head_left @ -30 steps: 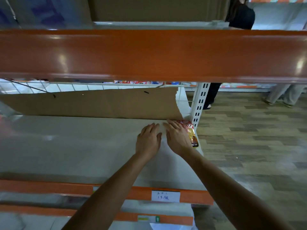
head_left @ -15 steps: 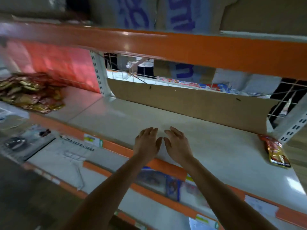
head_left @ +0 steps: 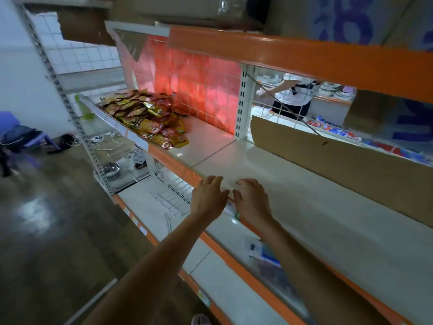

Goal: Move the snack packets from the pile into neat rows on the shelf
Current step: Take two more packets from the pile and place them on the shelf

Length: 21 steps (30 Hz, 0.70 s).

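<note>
Left hand (head_left: 208, 198): empty, fingers relaxed and slightly spread, at the orange front edge of the shelf (head_left: 316, 207); whether it touches, I cannot tell.
Right hand (head_left: 251, 200): just beside it at 3 o'clock, also empty and loose, fingertips over the pale board.
Shelf surface: from 12 to 4 o'clock of the hands, no packet lies in a row.
Cardboard sheet (head_left: 339, 158): stands along the back at 2 o'clock.
Pile (head_left: 147, 118): snack packets heaped at 11 o'clock, well apart from the hands, in the neighbouring bay.
Progress: barely begun, by my judgement; nearly all fetching and lining up remains.
</note>
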{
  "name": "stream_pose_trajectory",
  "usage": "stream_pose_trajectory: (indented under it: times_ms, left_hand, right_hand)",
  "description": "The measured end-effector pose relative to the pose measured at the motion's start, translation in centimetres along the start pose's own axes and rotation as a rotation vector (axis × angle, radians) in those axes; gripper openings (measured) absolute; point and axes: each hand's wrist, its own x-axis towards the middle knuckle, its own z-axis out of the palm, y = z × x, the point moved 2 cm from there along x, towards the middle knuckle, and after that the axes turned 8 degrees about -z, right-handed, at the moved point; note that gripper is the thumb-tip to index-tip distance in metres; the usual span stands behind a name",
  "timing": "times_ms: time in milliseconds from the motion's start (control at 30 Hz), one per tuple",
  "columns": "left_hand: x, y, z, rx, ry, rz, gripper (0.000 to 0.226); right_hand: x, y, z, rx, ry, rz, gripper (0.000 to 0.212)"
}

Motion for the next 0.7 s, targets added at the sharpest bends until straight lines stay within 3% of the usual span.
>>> stream_pose_trajectory:
  times_ms: [267, 433, 533, 700]
  left_hand:
    - [10.2, -8.8, -4.0, 0.043, 0.068, -0.148, 0.051]
    - [16.9, -13.3, -5.8, 0.083, 0.104, -0.204, 0.039]
    - [19.5, -15.6, -6.4, 0.163, 0.112, -0.195, 0.026]
    - [23.8, -18.3, -7.2, 0.236, 0.095, -0.087, 0.029]
  right_hand:
    - [12.9, -5.4, 7.2, 0.056, 0.016, -0.091, 0.028]
    - [20.0, -7.8, 10.4, 0.087, -0.023, -0.077, 0.033]
    - [23.2, -9.0, 11.9, 0.067, -0.028, -0.044, 0.033]
    - [26.9, -10.8, 14.6, 0.119, -0.054, -0.039, 0.041]
